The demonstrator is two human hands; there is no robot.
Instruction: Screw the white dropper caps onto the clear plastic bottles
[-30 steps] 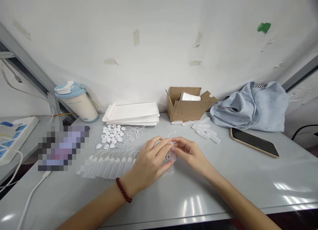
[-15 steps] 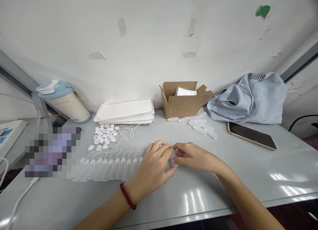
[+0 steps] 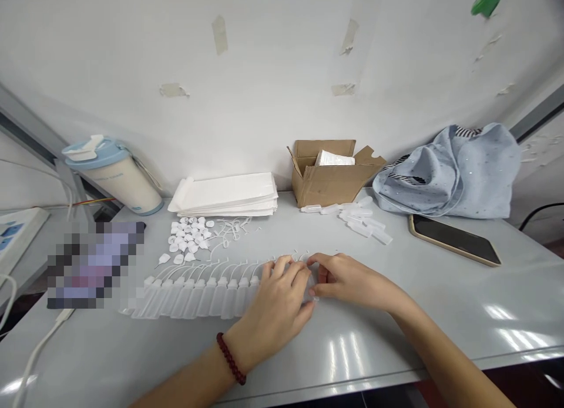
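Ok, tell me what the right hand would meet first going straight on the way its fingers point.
Pointing leftward, the right hand would probably meet the clear tube at its fingertips first, with the left hand right behind it; depth there is hard to judge.

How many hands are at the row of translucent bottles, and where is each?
2. The left hand covers the right end of the row of translucent bottles; the right hand is just right of it. No other hands show.
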